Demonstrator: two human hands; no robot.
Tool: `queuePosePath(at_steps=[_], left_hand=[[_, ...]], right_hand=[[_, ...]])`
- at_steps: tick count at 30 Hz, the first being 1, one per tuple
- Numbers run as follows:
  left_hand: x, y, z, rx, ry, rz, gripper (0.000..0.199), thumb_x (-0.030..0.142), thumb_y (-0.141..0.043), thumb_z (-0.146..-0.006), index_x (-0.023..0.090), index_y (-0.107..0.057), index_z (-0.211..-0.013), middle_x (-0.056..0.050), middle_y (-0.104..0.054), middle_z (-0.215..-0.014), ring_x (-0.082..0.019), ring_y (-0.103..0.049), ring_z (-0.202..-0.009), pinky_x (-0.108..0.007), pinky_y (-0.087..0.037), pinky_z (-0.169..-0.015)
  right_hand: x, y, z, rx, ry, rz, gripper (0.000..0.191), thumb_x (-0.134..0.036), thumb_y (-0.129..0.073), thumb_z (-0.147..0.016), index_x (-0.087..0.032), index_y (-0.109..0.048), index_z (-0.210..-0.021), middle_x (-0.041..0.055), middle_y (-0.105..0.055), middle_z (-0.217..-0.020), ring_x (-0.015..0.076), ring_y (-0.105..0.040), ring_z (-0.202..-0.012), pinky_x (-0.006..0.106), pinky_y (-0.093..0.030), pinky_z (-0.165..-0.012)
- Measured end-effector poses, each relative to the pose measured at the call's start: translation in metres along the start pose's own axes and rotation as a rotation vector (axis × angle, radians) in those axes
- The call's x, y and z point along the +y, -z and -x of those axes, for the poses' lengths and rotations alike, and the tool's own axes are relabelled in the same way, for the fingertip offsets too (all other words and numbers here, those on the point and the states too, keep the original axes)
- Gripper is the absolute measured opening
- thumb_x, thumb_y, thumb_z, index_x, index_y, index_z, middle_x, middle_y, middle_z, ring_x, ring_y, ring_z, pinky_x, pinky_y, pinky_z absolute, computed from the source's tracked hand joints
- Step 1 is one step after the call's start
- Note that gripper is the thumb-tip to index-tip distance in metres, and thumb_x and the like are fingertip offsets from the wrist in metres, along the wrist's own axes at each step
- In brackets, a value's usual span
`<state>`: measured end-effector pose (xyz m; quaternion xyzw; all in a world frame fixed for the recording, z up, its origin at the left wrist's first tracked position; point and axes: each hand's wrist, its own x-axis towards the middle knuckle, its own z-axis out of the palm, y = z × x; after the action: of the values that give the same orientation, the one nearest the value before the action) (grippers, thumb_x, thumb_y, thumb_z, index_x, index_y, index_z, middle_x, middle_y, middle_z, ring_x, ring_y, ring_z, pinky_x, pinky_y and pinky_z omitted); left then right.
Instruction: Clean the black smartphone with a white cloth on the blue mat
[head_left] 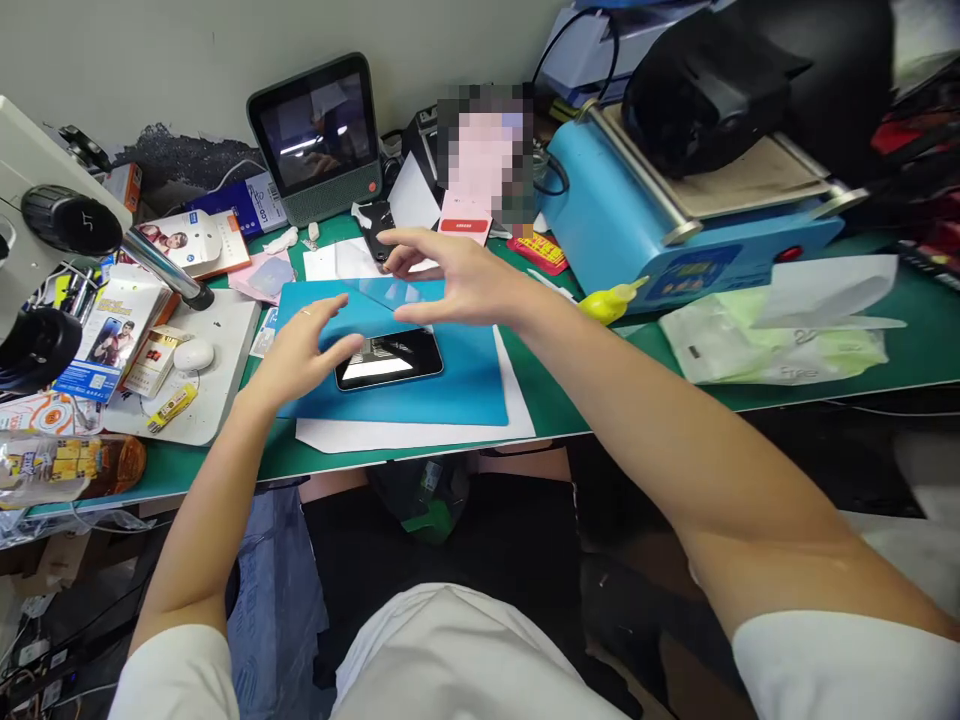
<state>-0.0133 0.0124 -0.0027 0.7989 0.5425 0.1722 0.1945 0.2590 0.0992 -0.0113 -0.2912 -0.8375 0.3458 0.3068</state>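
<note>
My right hand (pixel 465 278) is over the back of the blue mat (pixel 469 380), thumb and fingers curved around the edges of a thin clear sheet (pixel 384 292) that looks like a screen protector. Below it, a smartphone (pixel 390 358) lies face up on the mat, its dark glass reflecting light. To the phone's left, my left hand (pixel 304 345) hovers with thumb and fingers apart and nothing in it. A dark phone-shaped piece (pixel 375 225) lies behind the mat, partly covered by my right fingers.
White paper (pixel 420 436) sticks out under the mat. A microscope (pixel 67 220) with packets on its base stands left, near a bottle (pixel 75 465). A smart display (pixel 319 140) stands behind. On the right are a blue machine (pixel 600 190), a yellow squeeze bulb (pixel 611 302) and a tissue pack (pixel 780 340).
</note>
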Motion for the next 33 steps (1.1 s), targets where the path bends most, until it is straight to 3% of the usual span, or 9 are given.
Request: queuePosePath(at_steps=[3,5,9,11,14,19,22,26,33], left_hand=[[0.014,-0.016,-0.026,-0.046,-0.105,0.138,0.098,0.074,-0.070,-0.089,0.020,-0.040,-0.166,-0.018,-0.055,-0.163,-0.038,-0.055,-0.146,-0.052,-0.046,-0.118],[0.023,-0.029,-0.038,-0.043,-0.155,0.230,0.106,0.074,-0.077,-0.082,0.022,-0.040,-0.166,-0.017,-0.054,-0.163,-0.039,-0.055,-0.146,-0.052,-0.048,-0.117],[0.034,-0.044,-0.047,-0.002,-0.147,0.395,0.085,0.059,-0.078,-0.088,0.019,-0.052,-0.158,-0.016,-0.067,-0.150,-0.033,-0.066,-0.134,-0.047,-0.054,-0.110],[0.036,-0.042,-0.045,-0.005,-0.124,0.390,0.075,0.051,-0.077,-0.088,0.016,-0.058,-0.152,-0.015,-0.074,-0.137,-0.030,-0.072,-0.123,-0.044,-0.057,-0.106],[0.031,-0.029,-0.038,-0.013,-0.126,0.203,0.075,0.048,-0.077,-0.086,0.017,-0.059,-0.152,-0.013,-0.076,-0.131,-0.030,-0.073,-0.117,-0.046,-0.057,-0.106],[0.010,-0.004,-0.020,-0.141,-0.170,-0.085,0.077,0.050,-0.073,-0.089,0.021,-0.054,-0.157,-0.013,-0.073,-0.140,-0.035,-0.067,-0.129,-0.051,-0.056,-0.108],[-0.004,0.004,-0.007,-0.138,-0.206,-0.163,0.075,0.051,-0.070,-0.092,0.023,-0.052,-0.159,-0.014,-0.071,-0.143,-0.037,-0.066,-0.130,-0.053,-0.057,-0.104],[-0.021,0.008,0.009,-0.079,-0.274,-0.213,0.071,0.052,-0.069,-0.095,0.024,-0.052,-0.159,-0.014,-0.073,-0.138,-0.036,-0.069,-0.124,-0.051,-0.059,-0.100],[-0.039,0.005,0.017,-0.098,-0.271,-0.208,0.066,0.054,-0.069,-0.095,0.023,-0.059,-0.153,-0.012,-0.075,-0.137,-0.034,-0.071,-0.118,-0.049,-0.060,-0.098]], right_hand=[[-0.005,0.002,0.015,0.076,-0.020,-0.200,0.097,-0.073,-0.076,-0.083,-0.034,-0.039,-0.164,0.0072,-0.067,-0.133,0.0288,-0.067,-0.123,0.047,-0.059,-0.103],[-0.002,-0.005,0.019,0.136,-0.035,-0.262,0.102,-0.078,-0.073,-0.083,-0.034,-0.034,-0.166,0.0089,-0.065,-0.138,0.0303,-0.066,-0.126,0.047,-0.059,-0.103],[0.003,-0.019,0.024,0.193,-0.111,-0.275,0.105,-0.075,-0.071,-0.087,-0.037,-0.020,-0.171,0.0115,-0.063,-0.145,0.0314,-0.065,-0.129,0.049,-0.058,-0.104],[0.005,-0.018,0.027,0.192,-0.110,-0.263,0.106,-0.071,-0.073,-0.088,-0.038,-0.017,-0.172,0.0117,-0.063,-0.145,0.0315,-0.064,-0.130,0.050,-0.058,-0.105],[0.013,-0.006,0.033,0.129,-0.060,-0.248,0.109,-0.069,-0.079,-0.084,-0.040,-0.019,-0.171,0.0107,-0.063,-0.143,0.0328,-0.061,-0.135,0.052,-0.056,-0.107],[0.037,0.010,0.042,-0.006,-0.022,-0.336,0.104,-0.076,-0.083,-0.075,-0.038,-0.041,-0.163,0.0095,-0.058,-0.148,0.0355,-0.052,-0.143,0.057,-0.049,-0.116],[0.045,0.006,0.046,-0.042,0.020,-0.382,0.089,-0.068,-0.087,-0.076,-0.037,-0.055,-0.153,0.0082,-0.057,-0.149,0.0351,-0.054,-0.141,0.057,-0.049,-0.117],[0.040,-0.001,0.051,-0.123,0.056,-0.340,0.082,-0.058,-0.091,-0.077,-0.038,-0.059,-0.150,0.0079,-0.058,-0.146,0.0333,-0.056,-0.137,0.056,-0.052,-0.115],[0.036,-0.007,0.053,-0.085,-0.040,-0.167,0.073,-0.061,-0.085,-0.083,-0.036,-0.062,-0.147,0.0100,-0.062,-0.138,0.0344,-0.059,-0.130,0.058,-0.056,-0.108]])
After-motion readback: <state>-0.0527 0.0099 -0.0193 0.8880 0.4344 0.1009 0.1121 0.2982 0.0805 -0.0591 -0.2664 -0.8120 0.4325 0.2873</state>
